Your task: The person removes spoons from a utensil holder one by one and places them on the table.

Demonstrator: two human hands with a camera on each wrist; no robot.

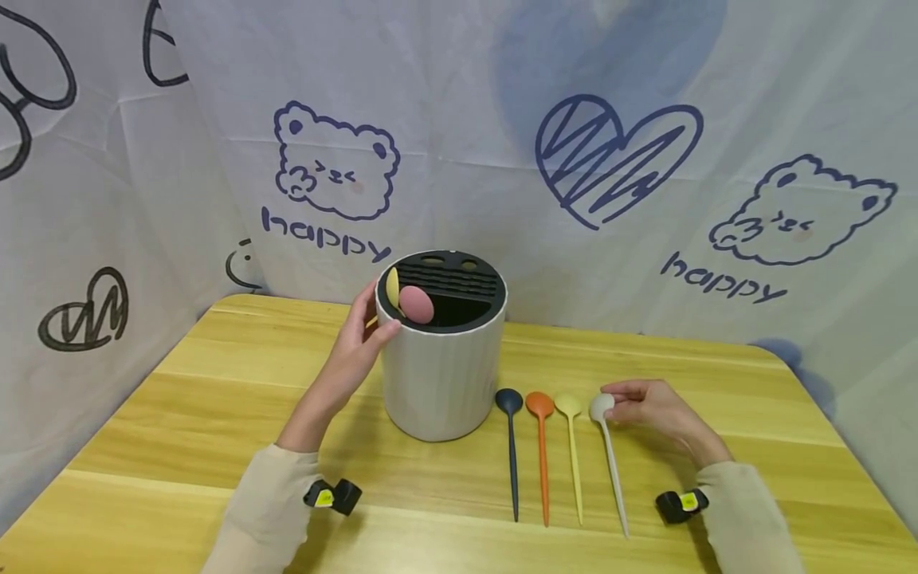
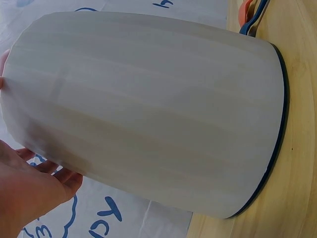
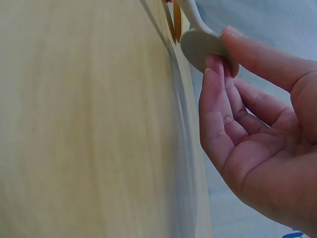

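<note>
In the head view a light grey ribbed utensil holder (image 1: pixel 441 383) with a black slotted top stands upright. My left hand (image 1: pixel 356 331) holds it by the upper left side, with the thumb at the rim; the left wrist view shows the fingers against its wall. A pink spoon (image 1: pixel 417 304) and a yellow spoon (image 1: pixel 392 287) stick out of its top. With thumb and fingertips, my right hand (image 1: pixel 656 410) pinches a white spoon (image 1: pixel 611 454) by the bowl. That bowl is gripped edge-on in the right wrist view, where the hand (image 3: pixel 267 124) shows its palm.
Left of the white spoon, a dark blue spoon (image 1: pixel 511 454), an orange spoon (image 1: pixel 542 454) and a pale yellow spoon (image 1: pixel 574 454) lie in a row, bowls toward the back. A printed cloth (image 1: pixel 445 104) hangs behind the wooden table (image 1: pixel 179 446).
</note>
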